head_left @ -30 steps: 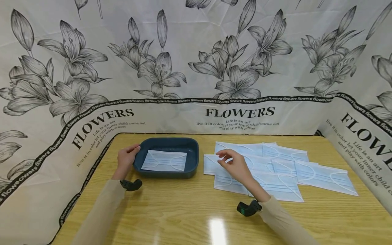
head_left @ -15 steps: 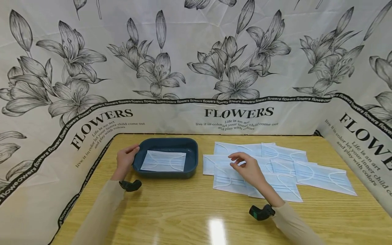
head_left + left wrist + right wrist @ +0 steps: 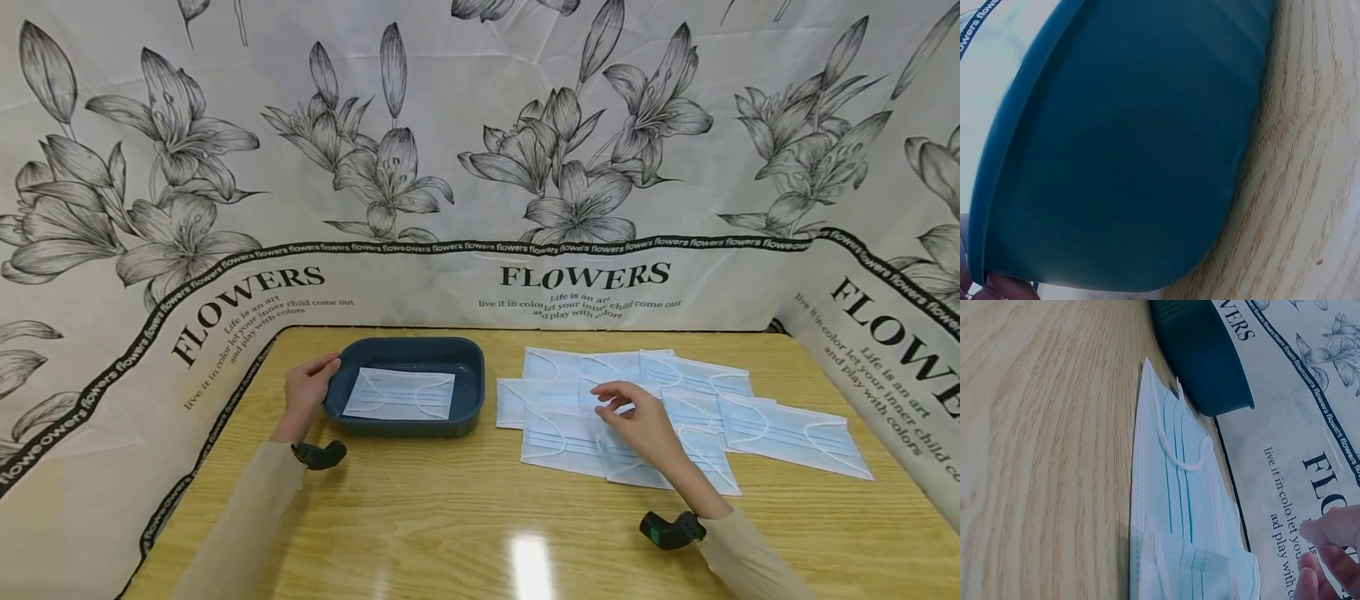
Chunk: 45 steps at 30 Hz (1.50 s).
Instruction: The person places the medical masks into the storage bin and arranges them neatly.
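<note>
At the back left of the table stands a dark blue plastic tray (image 3: pixel 408 428), with a light blue face mask (image 3: pixel 400 394) lying flat in it. My left hand (image 3: pixel 306 392) holds the tray's left rim; in the left wrist view its fingertips (image 3: pixel 1010 286) show on both sides of that rim. Over a spread of several overlapping face masks (image 3: pixel 558 437) hangs my right hand (image 3: pixel 641 423), fingers loosely bent and nothing between them. In the right wrist view its fingers (image 3: pixel 1338 528) are apart from the masks (image 3: pixel 1179 487) below. Part of the pile is hidden behind this hand.
The wooden table (image 3: pixel 420 517) ends at the back against a flower-printed cloth (image 3: pixel 420 283), which also rises at the left and right sides. A gap of bare wood separates the tray from the masks. Black wrist cameras (image 3: pixel 672 531) sit on both wrists.
My right hand has moved right and slightly down over the masks, away from the tray. The left hand stays on the tray rim, and the masks lie as before.
</note>
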### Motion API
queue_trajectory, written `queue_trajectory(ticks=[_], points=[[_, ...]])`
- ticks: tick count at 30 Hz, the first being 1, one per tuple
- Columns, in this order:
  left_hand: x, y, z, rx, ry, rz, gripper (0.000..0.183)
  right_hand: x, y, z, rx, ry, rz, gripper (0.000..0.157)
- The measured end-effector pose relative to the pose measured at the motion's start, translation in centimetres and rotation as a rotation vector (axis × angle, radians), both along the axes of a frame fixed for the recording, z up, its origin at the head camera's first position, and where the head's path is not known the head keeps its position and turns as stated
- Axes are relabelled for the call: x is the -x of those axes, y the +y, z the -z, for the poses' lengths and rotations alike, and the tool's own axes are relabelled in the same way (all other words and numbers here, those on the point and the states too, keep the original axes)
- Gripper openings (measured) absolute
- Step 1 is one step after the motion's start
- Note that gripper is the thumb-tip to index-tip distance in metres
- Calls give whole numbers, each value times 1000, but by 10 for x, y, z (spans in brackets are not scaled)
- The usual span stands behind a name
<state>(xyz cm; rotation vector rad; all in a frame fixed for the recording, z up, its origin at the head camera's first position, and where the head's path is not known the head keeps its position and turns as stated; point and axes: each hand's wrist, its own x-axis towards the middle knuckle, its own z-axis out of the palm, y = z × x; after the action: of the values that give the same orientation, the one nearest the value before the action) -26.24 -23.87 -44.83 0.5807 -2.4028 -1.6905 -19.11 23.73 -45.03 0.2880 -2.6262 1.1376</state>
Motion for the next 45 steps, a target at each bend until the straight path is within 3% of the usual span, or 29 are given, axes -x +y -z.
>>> queue_trajectory(ticks=[14, 35, 45], points=[[-3, 1, -3, 30, -13, 12, 39, -6, 32, 2, -53, -19, 103, 25], [0, -1, -1, 50, -27, 3, 38, -25, 81, 13, -79, -35, 140, 28], [0, -1, 1, 78, -12, 12, 38, -31, 101, 11, -96, -92, 173, 32]])
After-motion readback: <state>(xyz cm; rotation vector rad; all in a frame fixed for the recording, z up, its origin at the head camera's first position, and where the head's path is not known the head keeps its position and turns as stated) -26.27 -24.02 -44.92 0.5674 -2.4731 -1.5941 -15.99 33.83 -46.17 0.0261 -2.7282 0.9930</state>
